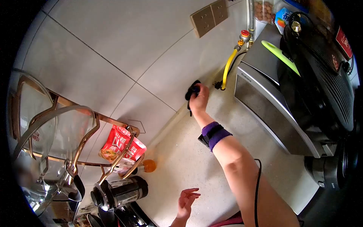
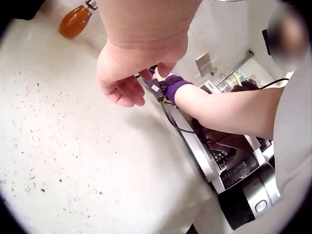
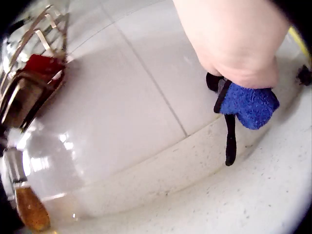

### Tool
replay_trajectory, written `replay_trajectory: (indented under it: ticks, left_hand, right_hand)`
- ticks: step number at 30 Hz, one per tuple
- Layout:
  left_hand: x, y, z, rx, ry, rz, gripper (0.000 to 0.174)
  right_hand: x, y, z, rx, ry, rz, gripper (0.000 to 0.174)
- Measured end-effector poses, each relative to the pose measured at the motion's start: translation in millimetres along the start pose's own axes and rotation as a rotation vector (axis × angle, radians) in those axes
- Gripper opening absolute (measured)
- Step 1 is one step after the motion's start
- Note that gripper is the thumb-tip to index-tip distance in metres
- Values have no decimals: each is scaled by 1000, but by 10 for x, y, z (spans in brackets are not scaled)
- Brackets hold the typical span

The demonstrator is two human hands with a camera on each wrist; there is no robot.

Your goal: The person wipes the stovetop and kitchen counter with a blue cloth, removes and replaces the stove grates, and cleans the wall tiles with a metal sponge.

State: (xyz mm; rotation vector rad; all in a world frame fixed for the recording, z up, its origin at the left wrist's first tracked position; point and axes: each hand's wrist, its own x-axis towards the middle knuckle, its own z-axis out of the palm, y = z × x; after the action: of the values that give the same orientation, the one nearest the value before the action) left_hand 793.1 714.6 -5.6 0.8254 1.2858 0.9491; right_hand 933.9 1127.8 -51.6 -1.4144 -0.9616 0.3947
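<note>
My right hand [image 1: 199, 100] grips a dark item [image 1: 193, 90] against the tiled wall, just above the counter's back edge. The right wrist view shows it as blue fuzzy cloth [image 3: 248, 105] with black parts and a black strap [image 3: 230, 141] hanging down; the fingers are mostly hidden behind the hand [image 3: 243, 53]. My left hand [image 1: 186, 202] hovers over the counter [image 1: 170, 166] near its front, fingers loosely bent, holding nothing. In the left wrist view that hand [image 2: 131, 68] hangs above the speckled surface.
A silver oven [image 1: 272, 109] stands on the right, with a yellow hose [image 1: 229, 68] and a black plug [image 1: 218, 85] beside it. To the left are a rack with glass lids [image 1: 56, 125], a red packet [image 1: 123, 145], an orange-brown bottle [image 1: 149, 165] and a glass press [image 1: 123, 191]. Sockets [image 1: 209, 18] are on the wall.
</note>
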Motion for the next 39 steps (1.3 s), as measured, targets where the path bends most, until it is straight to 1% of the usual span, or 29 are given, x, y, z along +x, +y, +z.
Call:
replay_trajectory:
  ticks: [1,2,4,6,7,8,10,11,12,13,14,16,17,18,20,21,22,24,25,26,28,29,32,33,35,36,37,39]
  left_hand:
    - [12,35,24,-12,6,-13,22]
    - [65,47,28,3,-13,-24,22]
    - [143,60,42,31,-43,-49,22]
    - [256,124,41,84,-72,6,22]
    - [265,132,56,104,-84,29,23]
    - [260,128,56,91,-86,21,22]
    - [294,145,52,69,-87,16,22]
    - [303,53,17,49,-97,2,23]
    - [298,25,39,42,-105,-26,23]
    - [299,9,64,38,-115,-55,23]
    - [330,7,82,37,-125,-80,23]
    - [356,75,120,35,-137,-76,24]
    - [346,105,126,44,-138,-68,24]
    - [313,121,113,52,-139,-64,25]
    - [276,104,56,53,-121,-85,24]
    - [249,94,35,54,-116,-98,24]
    - [241,69,39,47,-120,-101,24]
    - [259,63,68,39,-135,-109,24]
    - [266,84,89,36,-144,-108,23]
    - [297,102,88,51,-154,-93,23]
    - [302,110,86,77,-169,-65,24]
    - [310,112,86,66,-154,-78,25]
    - [316,85,80,42,-155,-72,25]
    - [337,66,75,46,-154,-78,25]
    - [364,27,52,57,-150,-96,24]
    - [357,43,68,66,-140,-78,24]
    - [376,77,81,78,-133,-55,24]
    - [419,179,124,134,-88,-35,25]
  right_hand:
    - [-119,-58,-25,-13,-94,-29,37]
    - [-280,-146,-27,64,-133,-130,40]
    - [-508,-306,-97,140,-341,-244,42]
    - [-366,-282,-140,149,-297,-278,42]
    - [-285,-172,-109,105,-161,-264,40]
    - [-156,-74,-53,106,-71,-32,39]
    - [-78,-59,-48,42,-35,16,40]
    - [-226,-105,-13,77,-67,-9,42]
    - [-414,-193,-10,95,-142,-96,43]
    - [-584,-228,-36,89,-306,-213,44]
    - [-754,-325,-67,91,-462,-212,45]
    - [-700,-246,-40,111,-423,-210,46]
    - [-589,-156,2,87,-304,-119,45]
    - [-408,-126,10,146,-161,55,42]
    - [-124,-98,-48,85,-70,18,38]
    - [-179,-179,-81,58,-53,-40,37]
    - [-306,-212,-52,93,-106,-113,39]
    - [-507,-227,-11,144,-235,-124,39]
    - [-474,-157,27,142,-219,-113,40]
    - [-424,-76,50,160,-139,-113,39]
    - [-273,-60,-3,97,-113,72,40]
    - [-280,-97,-19,76,-127,113,39]
    - [-254,-352,-77,142,-148,-78,37]
    - [-252,-335,-58,105,-158,-70,36]
    - [-273,-49,21,-48,-178,11,37]
    - [-232,-24,-38,-125,-185,46,37]
    - [-188,-10,-105,-155,-263,41,40]
    - [-119,-89,-270,-87,-286,-47,41]
